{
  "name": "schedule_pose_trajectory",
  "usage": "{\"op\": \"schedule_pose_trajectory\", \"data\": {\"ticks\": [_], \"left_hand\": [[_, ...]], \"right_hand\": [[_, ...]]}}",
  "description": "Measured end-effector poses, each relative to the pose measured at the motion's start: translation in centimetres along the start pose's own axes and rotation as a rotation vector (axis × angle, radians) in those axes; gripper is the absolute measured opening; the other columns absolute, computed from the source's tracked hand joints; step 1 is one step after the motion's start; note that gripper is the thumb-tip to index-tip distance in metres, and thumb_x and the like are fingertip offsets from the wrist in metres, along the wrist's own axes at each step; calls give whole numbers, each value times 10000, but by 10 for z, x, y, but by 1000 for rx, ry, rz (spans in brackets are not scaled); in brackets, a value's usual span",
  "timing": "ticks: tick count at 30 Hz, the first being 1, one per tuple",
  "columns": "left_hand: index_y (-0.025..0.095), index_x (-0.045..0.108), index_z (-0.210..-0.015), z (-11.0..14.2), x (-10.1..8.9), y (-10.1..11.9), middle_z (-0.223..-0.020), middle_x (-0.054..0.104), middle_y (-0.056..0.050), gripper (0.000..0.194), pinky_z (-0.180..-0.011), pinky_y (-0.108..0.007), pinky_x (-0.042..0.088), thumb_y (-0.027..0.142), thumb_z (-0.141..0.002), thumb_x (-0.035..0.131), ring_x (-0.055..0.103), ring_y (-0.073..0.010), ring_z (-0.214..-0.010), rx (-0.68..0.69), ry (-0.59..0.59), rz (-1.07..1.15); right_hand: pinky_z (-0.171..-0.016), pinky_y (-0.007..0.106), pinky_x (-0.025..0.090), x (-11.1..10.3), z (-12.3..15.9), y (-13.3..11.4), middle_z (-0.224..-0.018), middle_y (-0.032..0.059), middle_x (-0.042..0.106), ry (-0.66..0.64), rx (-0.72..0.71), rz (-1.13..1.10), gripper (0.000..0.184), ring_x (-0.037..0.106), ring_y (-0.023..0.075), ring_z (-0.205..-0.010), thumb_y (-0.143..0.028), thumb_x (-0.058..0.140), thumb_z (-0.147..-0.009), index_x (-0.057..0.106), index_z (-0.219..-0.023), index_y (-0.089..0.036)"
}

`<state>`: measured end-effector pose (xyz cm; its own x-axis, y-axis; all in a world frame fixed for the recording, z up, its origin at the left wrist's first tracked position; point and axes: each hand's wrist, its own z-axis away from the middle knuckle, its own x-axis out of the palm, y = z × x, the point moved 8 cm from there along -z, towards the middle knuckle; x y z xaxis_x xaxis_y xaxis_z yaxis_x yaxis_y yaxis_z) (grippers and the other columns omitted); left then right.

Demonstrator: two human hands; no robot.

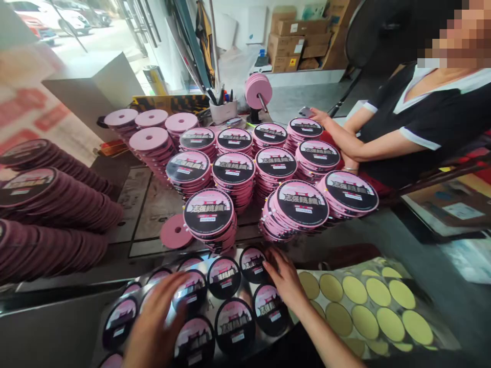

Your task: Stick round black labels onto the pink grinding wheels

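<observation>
A shiny sheet of round stickers (235,323), black and pink with a skyline and lettering, lies in front of me. My left hand (155,312), blurred, is over the sheet's left part, thumb and fingers apart and nothing seen in them. At the sheet's upper right, my right hand (283,273) has its thumb and fingertips at the edge of one round sticker (252,264), seemingly pinching it. Just beyond are stacks of pink discs bearing the same stickers, the nearest stack (209,212) close to the sheet. A plain pink disc (175,231) with a centre hole lies beside it.
Plain pink disc stacks (149,139) stand at back left; stickered stacks (30,186) line the far left. A sheet with yellow circles (364,322) lies right. Behind are a pen cup (223,110) and discs on a rod (258,92). Another person (414,122) sits right, holding a phone.
</observation>
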<state>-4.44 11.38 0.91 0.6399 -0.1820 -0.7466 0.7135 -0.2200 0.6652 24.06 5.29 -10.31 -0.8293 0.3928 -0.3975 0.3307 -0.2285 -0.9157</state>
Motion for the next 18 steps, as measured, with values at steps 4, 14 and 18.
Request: {"op": "schedule_pose_trajectory", "data": {"ticks": [4, 14, 18], "left_hand": [[253, 559, -1163, -28, 101, 63, -1180, 602, -74, 374, -934, -407, 435, 157, -806, 502, 547, -248, -1086, 459, -266, -152], [213, 380, -1329, -34, 160, 56, -1319, 504, -113, 605, -1040, -478, 306, 252, -774, 619, 425, -252, -1234, 461, -359, -49], [209, 406, -1316, -33, 163, 52, -1301, 519, -113, 627, -1020, -463, 330, 232, -740, 652, 433, -255, -1218, 416, -336, -12]], "right_hand": [[-936, 433, 427, 19, 2, -9, -1112, 103, 646, -63, -12, 32, 364, 575, 265, -1057, -348, 544, -780, 618, -1111, -215], [-829, 386, 476, 5, 8, -13, -966, 121, 682, 39, -2, 102, 264, 623, 257, -911, -343, 563, -748, 672, -919, -174], [-750, 362, 480, 3, 5, -21, -871, 105, 696, 54, 3, 171, 235, 638, 250, -817, -351, 521, -768, 677, -836, -189]]}}
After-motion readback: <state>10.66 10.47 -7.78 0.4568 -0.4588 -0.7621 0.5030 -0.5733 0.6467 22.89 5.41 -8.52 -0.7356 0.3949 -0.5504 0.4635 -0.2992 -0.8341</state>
